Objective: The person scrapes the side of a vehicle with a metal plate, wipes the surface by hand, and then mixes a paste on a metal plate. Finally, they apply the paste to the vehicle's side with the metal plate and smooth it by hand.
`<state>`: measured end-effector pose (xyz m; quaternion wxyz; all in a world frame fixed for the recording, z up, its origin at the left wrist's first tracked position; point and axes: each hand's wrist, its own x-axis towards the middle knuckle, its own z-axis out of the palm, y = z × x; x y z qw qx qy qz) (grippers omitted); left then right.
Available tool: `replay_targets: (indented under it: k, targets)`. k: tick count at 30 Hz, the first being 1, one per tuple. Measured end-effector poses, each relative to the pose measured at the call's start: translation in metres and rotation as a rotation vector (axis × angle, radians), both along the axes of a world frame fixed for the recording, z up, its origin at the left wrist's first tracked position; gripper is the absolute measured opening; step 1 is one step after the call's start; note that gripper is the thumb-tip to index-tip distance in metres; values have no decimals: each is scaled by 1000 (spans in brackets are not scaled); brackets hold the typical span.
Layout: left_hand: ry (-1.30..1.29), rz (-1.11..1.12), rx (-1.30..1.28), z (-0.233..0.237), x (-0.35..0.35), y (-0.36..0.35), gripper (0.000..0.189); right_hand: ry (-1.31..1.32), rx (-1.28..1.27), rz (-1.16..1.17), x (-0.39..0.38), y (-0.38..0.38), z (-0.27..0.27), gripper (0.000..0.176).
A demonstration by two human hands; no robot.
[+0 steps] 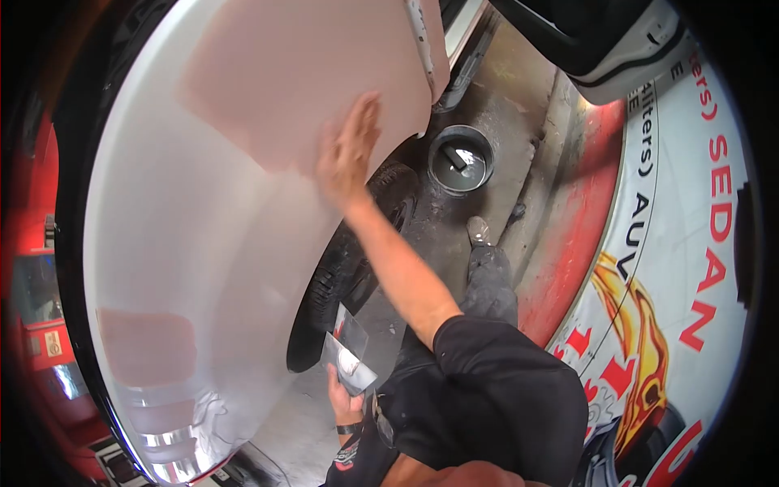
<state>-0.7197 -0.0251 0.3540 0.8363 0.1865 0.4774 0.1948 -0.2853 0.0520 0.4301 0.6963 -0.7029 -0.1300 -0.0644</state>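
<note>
My right hand [349,158] lies flat on a whitish vehicle panel [219,219], at the lower right edge of a large pinkish-beige patch [276,81]. Its fingers are stretched out and slightly blurred by motion. Lower down, beside the wheel opening, my left hand [342,398] holds flat, shiny rectangular plates [349,364] by their lower edge. A dark band is round that wrist. Another beige patch [150,349] shows on the lower left of the panel.
A bucket [461,183] of greyish liquid, with a dark object inside, stands on the floor beyond the tire [329,272]. My shoe [479,230] is near it. A printed banner [690,203] lines the right side. Red equipment [32,195] stands at the far left.
</note>
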Motion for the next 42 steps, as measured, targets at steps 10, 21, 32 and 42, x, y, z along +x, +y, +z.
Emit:
replay_targets:
  k: [10, 21, 32, 42]
  targets:
    - [252, -27, -21, 30, 47, 29, 45, 111, 14, 31, 35, -3, -1, 80]
    - [88, -111, -179, -2, 43, 43, 44, 567, 169, 106, 239, -12, -207, 80]
    - [51, -90, -36, 6, 60, 45, 40, 147, 11, -79, 75, -2, -41, 79]
    - [-19, -111, -24, 8, 26, 46, 39, -283, 37, 10, -88, 5, 23, 79]
